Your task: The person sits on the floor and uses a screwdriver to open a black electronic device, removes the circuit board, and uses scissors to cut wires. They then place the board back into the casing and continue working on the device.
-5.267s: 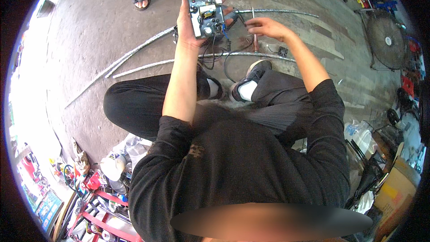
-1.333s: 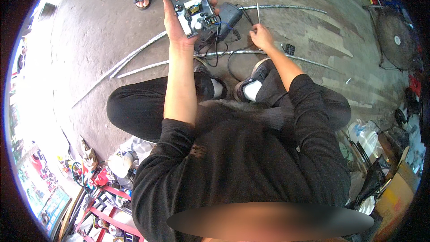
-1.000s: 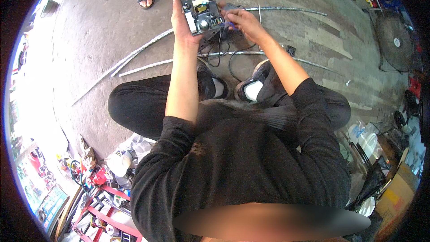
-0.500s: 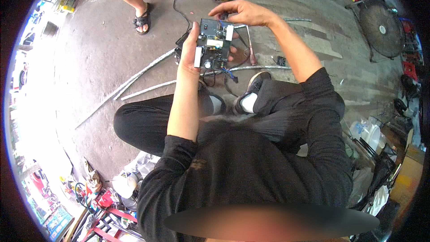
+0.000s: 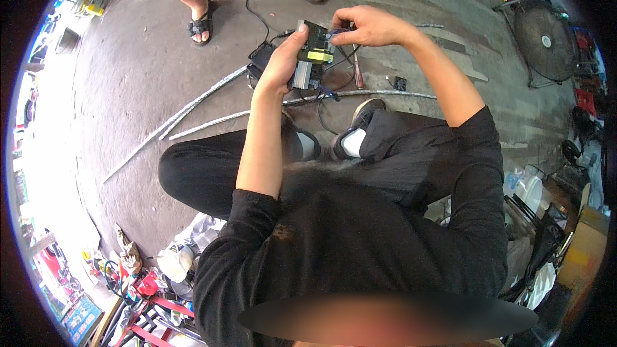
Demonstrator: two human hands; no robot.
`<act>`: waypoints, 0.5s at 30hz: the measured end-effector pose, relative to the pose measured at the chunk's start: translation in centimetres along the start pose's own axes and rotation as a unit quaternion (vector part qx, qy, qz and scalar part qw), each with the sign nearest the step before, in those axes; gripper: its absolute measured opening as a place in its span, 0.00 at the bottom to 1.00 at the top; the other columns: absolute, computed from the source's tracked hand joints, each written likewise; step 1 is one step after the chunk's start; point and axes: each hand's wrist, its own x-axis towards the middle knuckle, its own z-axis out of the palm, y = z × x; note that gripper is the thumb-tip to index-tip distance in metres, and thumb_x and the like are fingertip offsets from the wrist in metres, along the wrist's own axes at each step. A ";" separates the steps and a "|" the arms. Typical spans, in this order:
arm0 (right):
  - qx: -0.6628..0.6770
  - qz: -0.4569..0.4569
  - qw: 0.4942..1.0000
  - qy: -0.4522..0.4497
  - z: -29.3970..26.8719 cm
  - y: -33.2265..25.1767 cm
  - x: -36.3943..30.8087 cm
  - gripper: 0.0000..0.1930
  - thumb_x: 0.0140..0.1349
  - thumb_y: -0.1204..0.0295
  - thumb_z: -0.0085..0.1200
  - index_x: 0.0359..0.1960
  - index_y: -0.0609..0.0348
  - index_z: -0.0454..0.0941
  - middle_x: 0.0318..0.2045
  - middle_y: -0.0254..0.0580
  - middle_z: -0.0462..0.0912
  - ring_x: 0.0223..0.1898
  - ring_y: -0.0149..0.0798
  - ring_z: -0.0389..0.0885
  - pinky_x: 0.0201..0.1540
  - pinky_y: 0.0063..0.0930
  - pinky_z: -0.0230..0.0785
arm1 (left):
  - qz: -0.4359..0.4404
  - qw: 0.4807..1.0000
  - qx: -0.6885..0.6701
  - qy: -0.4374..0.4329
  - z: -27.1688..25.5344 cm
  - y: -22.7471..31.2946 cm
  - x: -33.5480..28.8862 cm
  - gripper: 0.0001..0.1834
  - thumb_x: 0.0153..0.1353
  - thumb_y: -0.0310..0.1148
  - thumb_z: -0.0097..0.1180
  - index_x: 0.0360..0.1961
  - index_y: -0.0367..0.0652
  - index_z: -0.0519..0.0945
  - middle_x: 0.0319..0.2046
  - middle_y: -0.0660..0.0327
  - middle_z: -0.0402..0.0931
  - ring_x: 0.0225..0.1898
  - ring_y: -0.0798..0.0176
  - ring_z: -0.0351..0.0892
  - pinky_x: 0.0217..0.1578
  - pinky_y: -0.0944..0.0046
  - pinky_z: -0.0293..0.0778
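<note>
My left hand point(image 5: 286, 61) is closed round the left edge of a dark circuit board point(image 5: 313, 58), thumb on top. The board is tilted on its side and carries a yellow-wrapped transformer and silver heat sinks. At its far right corner my right hand point(image 5: 366, 27) pinches some dark wires point(image 5: 335, 33) between thumb and fingers. A blue-ended wire lead point(image 5: 330, 94) hangs from the near end of the board. On the floor behind the left hand is a black box-like part point(image 5: 259, 56), partly hidden. A screwdriver point(image 5: 358, 74) lies beyond my feet.
Silvery braided cables point(image 5: 212, 97) stretch across the floor. A small black fan point(image 5: 400, 83) lies to the right, and a large floor fan point(image 5: 546, 42) stands far right. Another person's sandalled foot point(image 5: 200, 24) is ahead. Clutter point(image 5: 151, 283) fills the lower left.
My left hand has turned the board from facing up to tilted on its side. The right hand has shifted slightly right and down, now pinching the wires at the corner.
</note>
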 end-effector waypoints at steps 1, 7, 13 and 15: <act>-0.001 -0.012 1.000 0.017 0.4 0.0 0.0 0.25 0.61 0.47 0.61 0.39 0.61 0.82 0.31 0.48 0.85 0.37 0.44 0.82 0.42 0.37 0.72 | 0.013 0.999 0.029 0.008 0.0 -0.1 0.1 0.28 0.72 0.54 0.49 0.54 0.37 0.77 0.41 0.63 0.80 0.38 0.70 0.80 0.36 0.69 0.77; -0.028 0.043 0.998 0.034 1.9 0.5 1.1 0.23 0.63 0.50 0.59 0.35 0.62 0.82 0.26 0.51 0.82 0.29 0.48 0.81 0.35 0.42 0.70 | 0.058 0.995 0.068 0.046 1.3 0.7 -0.7 0.29 0.71 0.53 0.52 0.57 0.36 0.75 0.44 0.63 0.79 0.41 0.71 0.78 0.42 0.69 0.74; 0.110 0.208 0.968 0.083 2.1 -0.1 2.0 0.22 0.63 0.51 0.59 0.33 0.62 0.85 0.22 0.46 0.83 0.26 0.41 0.80 0.33 0.40 0.71 | 0.082 0.994 0.039 0.058 0.2 0.9 -0.7 0.26 0.71 0.51 0.53 0.53 0.37 0.78 0.42 0.62 0.81 0.40 0.69 0.80 0.39 0.68 0.77; 0.147 0.208 0.963 0.088 2.0 0.7 2.4 0.22 0.64 0.52 0.59 0.32 0.63 0.86 0.20 0.41 0.83 0.24 0.33 0.79 0.30 0.36 0.71 | 0.091 0.994 0.040 0.055 0.1 0.8 -0.5 0.26 0.70 0.52 0.54 0.52 0.37 0.78 0.42 0.62 0.80 0.40 0.70 0.79 0.39 0.69 0.76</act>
